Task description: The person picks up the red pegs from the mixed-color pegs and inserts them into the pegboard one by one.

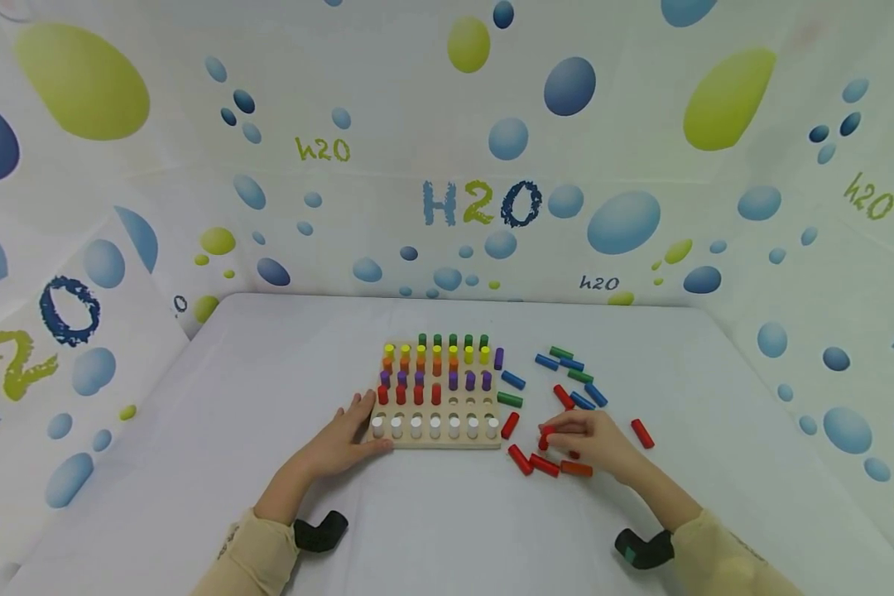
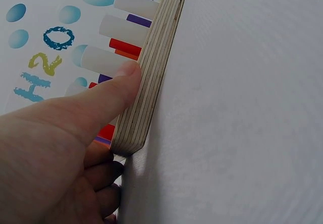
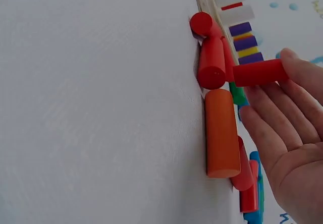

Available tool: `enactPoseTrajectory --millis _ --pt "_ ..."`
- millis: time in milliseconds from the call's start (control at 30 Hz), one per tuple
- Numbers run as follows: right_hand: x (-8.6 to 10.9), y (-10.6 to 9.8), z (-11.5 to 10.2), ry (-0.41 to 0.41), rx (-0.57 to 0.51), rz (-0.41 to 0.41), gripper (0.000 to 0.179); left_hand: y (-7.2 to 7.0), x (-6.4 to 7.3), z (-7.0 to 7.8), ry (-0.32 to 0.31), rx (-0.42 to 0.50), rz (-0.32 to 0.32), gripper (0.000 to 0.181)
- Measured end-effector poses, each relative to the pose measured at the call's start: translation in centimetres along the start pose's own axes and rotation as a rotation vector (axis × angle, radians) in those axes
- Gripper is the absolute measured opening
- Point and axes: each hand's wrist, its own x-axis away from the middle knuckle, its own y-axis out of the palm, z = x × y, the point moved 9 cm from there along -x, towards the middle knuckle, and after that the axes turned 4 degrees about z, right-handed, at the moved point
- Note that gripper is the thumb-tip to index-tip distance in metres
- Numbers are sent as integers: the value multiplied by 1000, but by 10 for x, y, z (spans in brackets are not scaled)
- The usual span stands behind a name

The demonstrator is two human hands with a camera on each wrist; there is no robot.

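Note:
A wooden pegboard (image 1: 447,445) holds rows of white, red, purple, orange, yellow and green pegs. Bare holes show at the right of its red row. At the board's front left corner, my left hand (image 1: 334,447) grips it, the thumb on the plywood edge (image 2: 151,72) and the fingers along the left side. My right hand (image 1: 599,443) pinches a red peg (image 3: 260,73) between thumb and fingertips, raised over loose pegs to the right of the board. An orange peg (image 3: 222,133) lies below that hand.
Loose red pegs (image 1: 520,459) lie close to the board's right front corner. Farther back are blue pegs (image 1: 546,362), green pegs (image 1: 510,400) and a purple peg (image 1: 498,358). One red peg (image 1: 642,433) lies apart at the right. A white cloth (image 1: 447,530) covers the table.

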Motion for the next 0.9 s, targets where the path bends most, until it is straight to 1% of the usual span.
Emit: enactPoseTrajectory --millis 33,167,367,600,900 --pt "-1 -1 4 14 -13 3 35 0 0 0 0 -2 0 94" --pt "1 -4 5 42 -38 13 39 0 0 0 -3 -8 -3 94" --pt "0 -4 -4 31 -61 1 42 -1 1 1 -6 -5 -1 94" --pt "-6 2 -13 5 -93 -16 40 -1 1 2 -5 -6 -4 93" --pt "-15 5 -17 -7 -36 -3 39 -2 1 3 -2 -3 1 92"
